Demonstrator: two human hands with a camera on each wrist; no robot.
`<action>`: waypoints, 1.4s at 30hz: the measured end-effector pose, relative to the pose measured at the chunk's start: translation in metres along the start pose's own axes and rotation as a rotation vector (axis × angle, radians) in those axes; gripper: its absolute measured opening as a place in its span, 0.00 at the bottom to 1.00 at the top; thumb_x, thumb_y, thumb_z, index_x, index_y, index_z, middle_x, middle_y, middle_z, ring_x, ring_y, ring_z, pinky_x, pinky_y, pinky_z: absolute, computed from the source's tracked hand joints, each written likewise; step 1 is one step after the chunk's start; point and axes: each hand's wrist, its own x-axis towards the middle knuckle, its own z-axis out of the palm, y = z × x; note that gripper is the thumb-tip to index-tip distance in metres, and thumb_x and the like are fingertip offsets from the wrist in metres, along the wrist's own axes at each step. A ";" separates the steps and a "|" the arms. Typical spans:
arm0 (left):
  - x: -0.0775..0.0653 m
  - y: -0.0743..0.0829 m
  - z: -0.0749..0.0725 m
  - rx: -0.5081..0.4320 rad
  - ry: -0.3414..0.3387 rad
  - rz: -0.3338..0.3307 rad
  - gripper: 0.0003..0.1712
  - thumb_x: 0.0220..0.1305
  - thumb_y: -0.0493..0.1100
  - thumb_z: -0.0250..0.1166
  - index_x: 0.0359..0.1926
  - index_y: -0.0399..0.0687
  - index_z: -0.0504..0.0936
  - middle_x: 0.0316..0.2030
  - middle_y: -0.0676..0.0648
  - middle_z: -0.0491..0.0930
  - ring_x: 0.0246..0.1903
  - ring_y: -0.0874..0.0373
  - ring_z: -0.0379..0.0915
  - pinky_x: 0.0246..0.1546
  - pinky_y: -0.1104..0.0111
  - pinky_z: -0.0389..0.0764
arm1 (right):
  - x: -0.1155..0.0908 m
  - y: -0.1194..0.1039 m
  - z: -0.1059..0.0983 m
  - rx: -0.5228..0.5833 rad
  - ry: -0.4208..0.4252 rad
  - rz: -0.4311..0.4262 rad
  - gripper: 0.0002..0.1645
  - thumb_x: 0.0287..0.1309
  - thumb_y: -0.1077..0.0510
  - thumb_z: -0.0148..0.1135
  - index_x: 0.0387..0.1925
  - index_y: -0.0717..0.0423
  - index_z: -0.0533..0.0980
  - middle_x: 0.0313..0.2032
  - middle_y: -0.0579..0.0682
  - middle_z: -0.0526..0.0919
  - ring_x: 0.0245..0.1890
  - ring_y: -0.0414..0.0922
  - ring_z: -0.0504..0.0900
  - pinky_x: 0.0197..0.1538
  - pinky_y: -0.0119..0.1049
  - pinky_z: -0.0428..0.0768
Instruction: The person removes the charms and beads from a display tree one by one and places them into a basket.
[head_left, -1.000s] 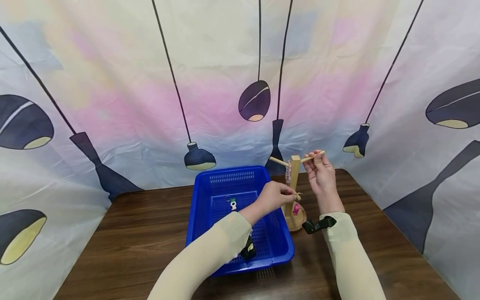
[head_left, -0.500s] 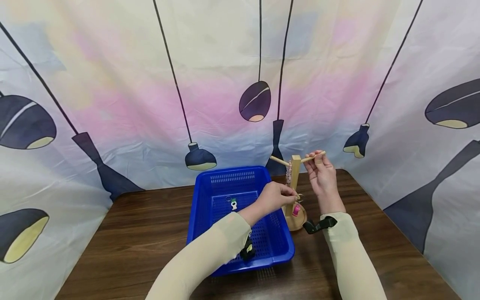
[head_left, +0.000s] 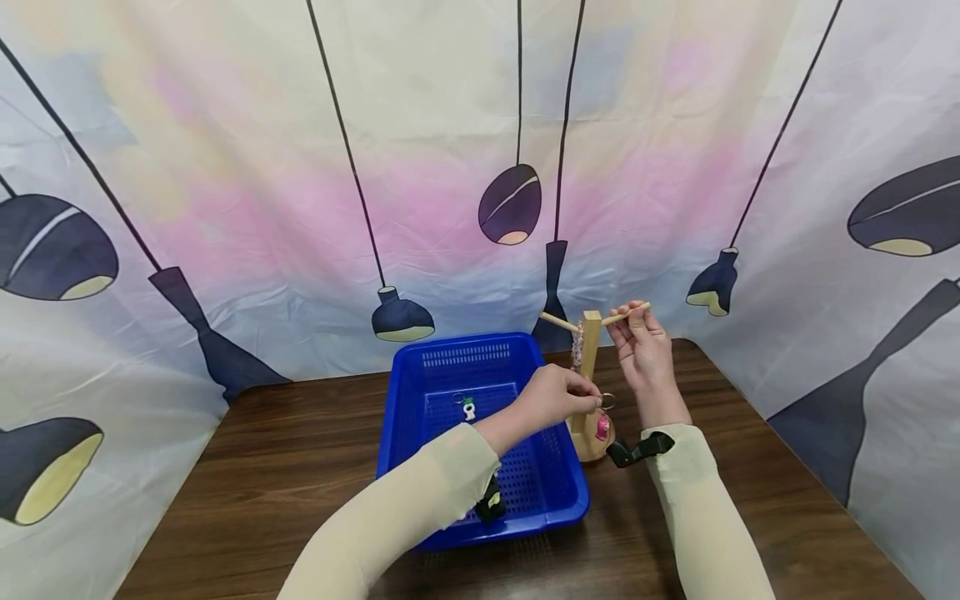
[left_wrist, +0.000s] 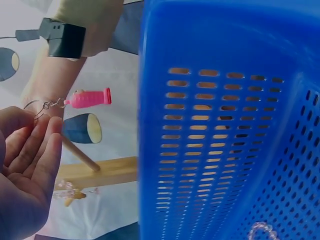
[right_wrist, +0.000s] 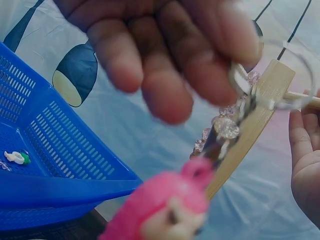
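My left hand (head_left: 551, 394) pinches the metal ring of a keychain between thumb and fingers. From the ring, a short chain carries a small pink figure (left_wrist: 89, 99), seen close up and blurred in the right wrist view. Just beyond is an upright wooden stand (head_left: 590, 343) with two slanting pegs and a round base. My right hand (head_left: 647, 358) grips its right peg (head_left: 617, 317) with fingers and thumb. A pink beaded bracelet (head_left: 577, 348) hangs from the left peg, close to the post. The keychain's ring stands apart from the right peg's tip in the head view.
A blue perforated basket (head_left: 525, 523) stands left of the wooden stand, under my left forearm. In it lie a white-and-green keychain (head_left: 468, 408) and a beaded bracelet (left_wrist: 262, 229). The brown wooden table (head_left: 285, 467) meets a printed curtain (head_left: 450, 167) at the back.
The keychain's ring has turned in my left fingers and now sticks out to their right. The pink figure has shifted slightly right. My right hand stays on the peg.
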 end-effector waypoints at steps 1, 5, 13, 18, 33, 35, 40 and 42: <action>-0.001 0.002 -0.002 0.001 -0.004 0.001 0.08 0.68 0.40 0.69 0.40 0.42 0.91 0.39 0.43 0.91 0.25 0.68 0.68 0.25 0.79 0.67 | 0.000 0.000 0.000 0.004 -0.004 -0.003 0.10 0.69 0.56 0.55 0.37 0.54 0.82 0.36 0.46 0.86 0.42 0.39 0.89 0.52 0.29 0.86; -0.004 0.009 -0.010 0.004 -0.012 0.009 0.08 0.68 0.41 0.69 0.41 0.42 0.91 0.39 0.43 0.92 0.26 0.69 0.70 0.26 0.79 0.68 | 0.001 0.001 0.000 0.019 -0.025 -0.013 0.11 0.69 0.57 0.54 0.37 0.54 0.83 0.36 0.47 0.86 0.42 0.40 0.89 0.51 0.30 0.86; -0.012 0.014 -0.029 0.076 -0.010 0.062 0.07 0.68 0.42 0.69 0.40 0.45 0.91 0.38 0.46 0.91 0.29 0.70 0.73 0.30 0.79 0.71 | 0.001 0.002 0.000 0.018 -0.018 -0.019 0.11 0.68 0.57 0.56 0.36 0.54 0.83 0.36 0.47 0.86 0.41 0.40 0.89 0.51 0.30 0.86; -0.019 0.010 -0.038 0.102 -0.010 0.053 0.07 0.68 0.41 0.68 0.41 0.43 0.91 0.37 0.44 0.91 0.28 0.68 0.72 0.30 0.77 0.71 | 0.001 0.002 0.000 0.010 -0.007 -0.013 0.10 0.68 0.56 0.56 0.37 0.54 0.83 0.36 0.47 0.86 0.41 0.40 0.89 0.51 0.30 0.86; -0.029 -0.031 -0.061 0.147 0.012 -0.030 0.08 0.68 0.39 0.66 0.43 0.41 0.90 0.33 0.45 0.90 0.28 0.65 0.73 0.33 0.74 0.72 | -0.001 0.001 0.000 0.011 0.016 -0.012 0.10 0.68 0.57 0.57 0.38 0.56 0.82 0.35 0.47 0.87 0.41 0.40 0.89 0.50 0.30 0.86; -0.028 -0.037 -0.064 0.158 0.012 -0.058 0.09 0.68 0.39 0.66 0.43 0.41 0.90 0.33 0.45 0.90 0.27 0.64 0.72 0.32 0.74 0.71 | -0.001 0.001 0.000 0.013 0.015 -0.011 0.09 0.68 0.57 0.57 0.37 0.55 0.82 0.35 0.47 0.87 0.41 0.40 0.89 0.50 0.30 0.86; -0.022 -0.055 -0.070 0.177 -0.002 -0.133 0.11 0.69 0.38 0.65 0.45 0.37 0.90 0.34 0.42 0.90 0.29 0.56 0.78 0.32 0.72 0.73 | 0.000 0.002 0.001 -0.001 0.032 -0.009 0.09 0.67 0.56 0.58 0.38 0.55 0.82 0.35 0.47 0.87 0.41 0.40 0.89 0.50 0.30 0.86; -0.020 -0.062 -0.073 0.179 -0.002 -0.165 0.11 0.68 0.38 0.65 0.45 0.37 0.90 0.35 0.42 0.90 0.32 0.54 0.82 0.36 0.71 0.77 | 0.000 0.002 0.001 -0.014 0.038 -0.008 0.09 0.67 0.55 0.58 0.38 0.54 0.82 0.36 0.46 0.87 0.41 0.39 0.89 0.51 0.30 0.86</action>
